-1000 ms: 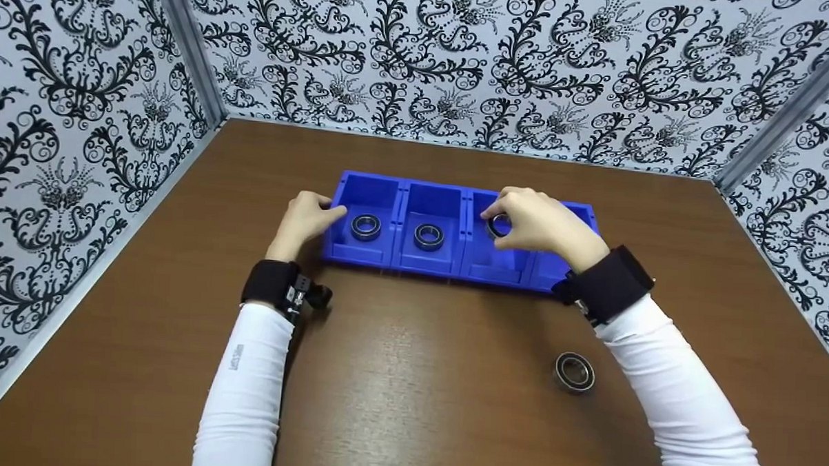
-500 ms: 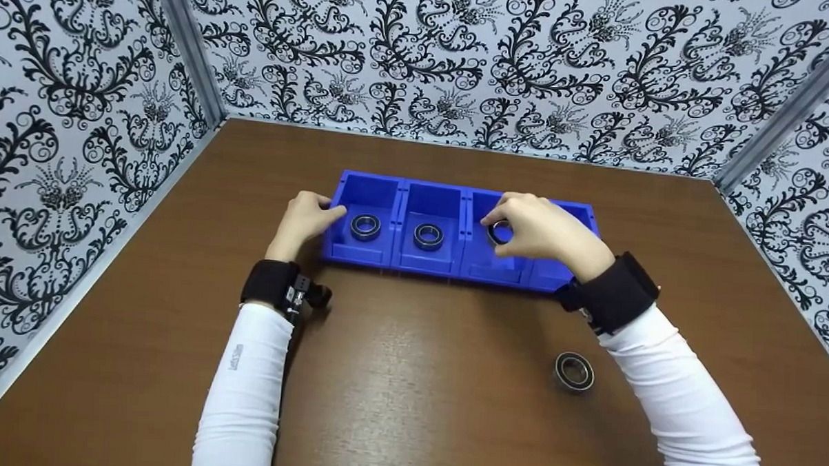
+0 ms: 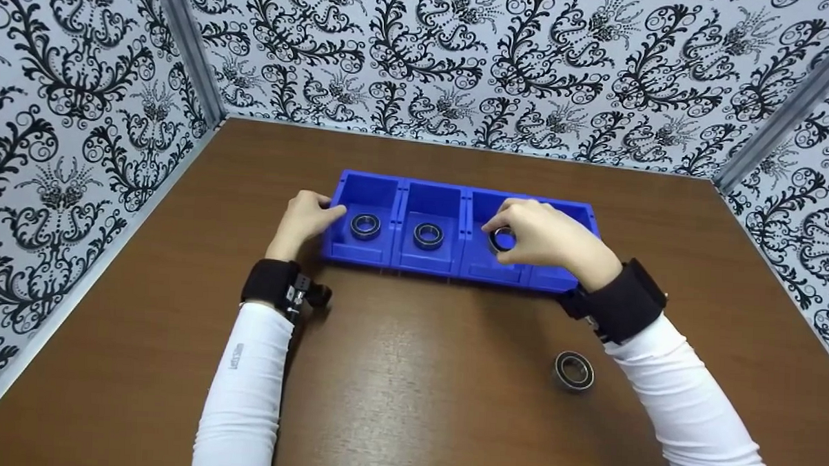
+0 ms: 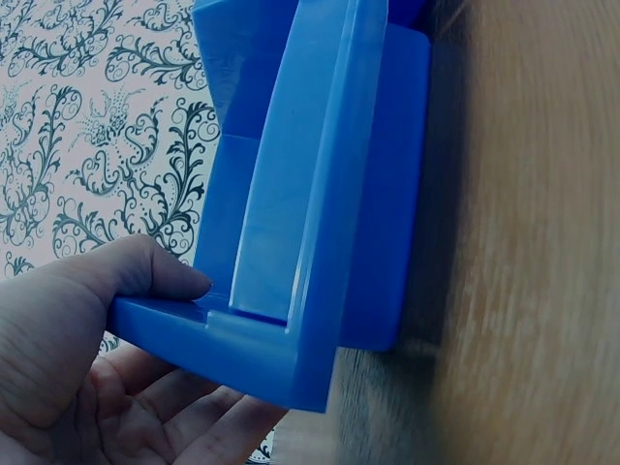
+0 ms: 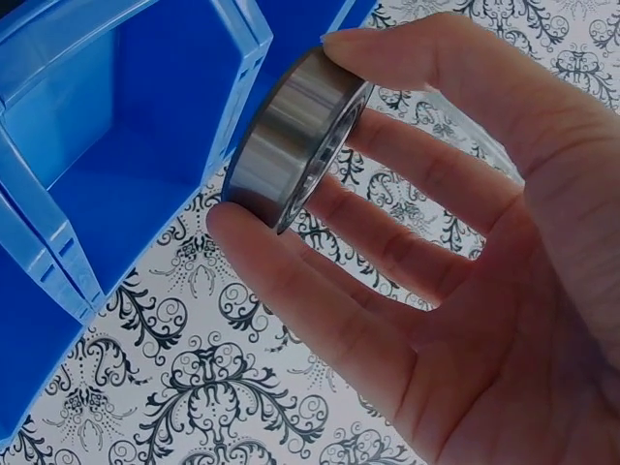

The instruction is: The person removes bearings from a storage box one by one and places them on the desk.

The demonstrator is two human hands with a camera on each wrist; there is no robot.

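Observation:
My left hand grips the left end wall of a blue bin split into several compartments, thumb over the rim and fingers beneath the edge in the left wrist view. Between thumb and fingertips my right hand pinches a ball bearing by its steel outer ring. That bearing is held over the third compartment from the left; the hand partly hides it in the head view. One bearing lies flat in the leftmost compartment, and another bearing lies in the second.
A loose bearing sits on the brown table, in front of the bin and beside the right forearm. Patterned wall panels with grey corner posts enclose the table at the back and sides.
My right hand, with the bearing in it, has shifted slightly toward me and to the right over the third compartment. The left hand and the bin stay in place.

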